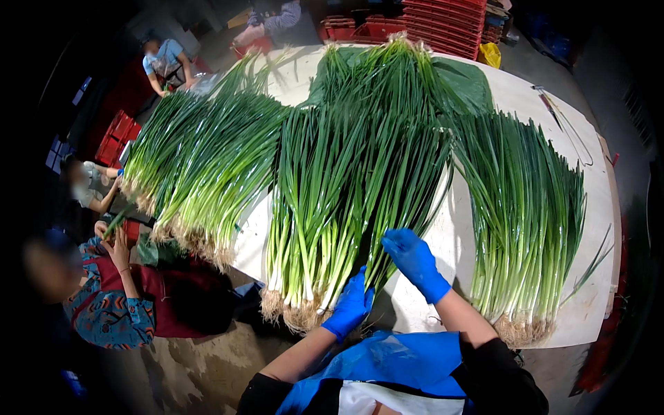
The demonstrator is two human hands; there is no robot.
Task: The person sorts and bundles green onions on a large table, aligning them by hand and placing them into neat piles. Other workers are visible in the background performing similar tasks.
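Long green onions with white stems and brown roots (321, 207) lie in a thick pile before me, roots towards my body. My left hand (351, 306), in a blue glove, is at the lower stems on the pile's right side; its grip is unclear. Over the right edge of the same pile is my right hand (415, 262), also gloved in blue, its fingers bent together; whether it holds a stem cannot be told. Another pile of green onions (524, 223) spreads to the right, and more green onions (207, 171) lie on the left.
The white table (586, 321) has more green onions (394, 67) over a green sheet (464, 85) at its far side. A thin metal wire tool (570, 129) lies far right. Red crates (443, 26) are stacked behind. Co-workers stand along the left, one person (119, 290) nearest.
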